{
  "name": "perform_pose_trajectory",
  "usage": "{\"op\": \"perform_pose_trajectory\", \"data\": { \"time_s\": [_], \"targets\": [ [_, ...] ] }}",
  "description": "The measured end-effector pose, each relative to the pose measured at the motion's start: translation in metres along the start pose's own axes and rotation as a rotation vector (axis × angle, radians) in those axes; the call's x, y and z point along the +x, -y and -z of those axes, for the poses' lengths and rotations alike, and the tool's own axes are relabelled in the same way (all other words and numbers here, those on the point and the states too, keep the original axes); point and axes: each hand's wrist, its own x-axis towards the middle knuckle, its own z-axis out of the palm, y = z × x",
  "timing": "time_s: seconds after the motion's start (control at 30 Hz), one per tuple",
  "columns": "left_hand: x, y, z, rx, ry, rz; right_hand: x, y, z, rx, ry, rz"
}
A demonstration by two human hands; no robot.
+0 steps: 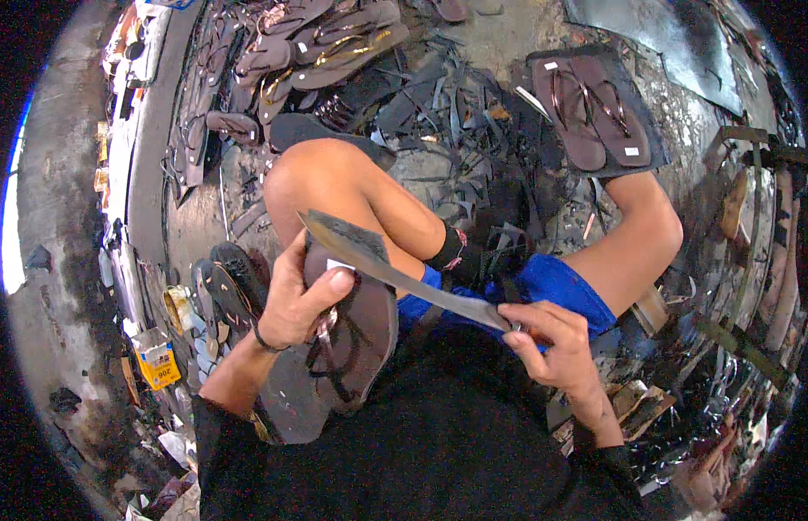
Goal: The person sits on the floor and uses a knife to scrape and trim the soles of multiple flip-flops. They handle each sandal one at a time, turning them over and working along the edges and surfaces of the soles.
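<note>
My left hand (293,300) grips a pair of dark brown flip-flops (369,334) near one end, thumb on top beside a small white sticker. Dark, rough sheet material (356,239) sticks out past that end of the soles. In my right hand (550,343) is the handle end of a long knife (404,282), fingers closed round it. Its curved blade crosses over the flip-flops toward upper left, the tip near the far edge of the sheet. Whether the blade touches the material, I cannot tell.
Another pair of flip-flops (586,108) lies on a dark sheet at the far right. Several finished-looking flip-flops (300,43) are heaped at the far left. Black offcuts (447,113) litter the floor between. A yellow box (157,358) stands at the left.
</note>
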Motion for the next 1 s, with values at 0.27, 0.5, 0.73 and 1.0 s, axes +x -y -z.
{"op": "perform_pose_trajectory", "data": {
  "time_s": [0.27, 0.5, 0.73, 1.0],
  "targets": [
    [-0.007, -0.01, -0.015, 0.038, 0.056, 0.097, 0.042, 0.042, 0.025, -0.075, 0.097, 0.104],
    [-0.004, -0.021, -0.035, 0.15, 0.261, 0.218, 0.081, 0.051, 0.006, 0.008, 0.154, 0.29],
    [0.035, -0.079, -0.031, 0.728, 0.507, -0.263, 0.106, 0.061, 0.004, 0.573, 0.291, 0.047],
    [-0.014, -0.044, -0.043, 0.436, 0.465, 0.092, 0.102, 0.021, -0.054, 0.604, -0.278, -0.069]
  ]
}}
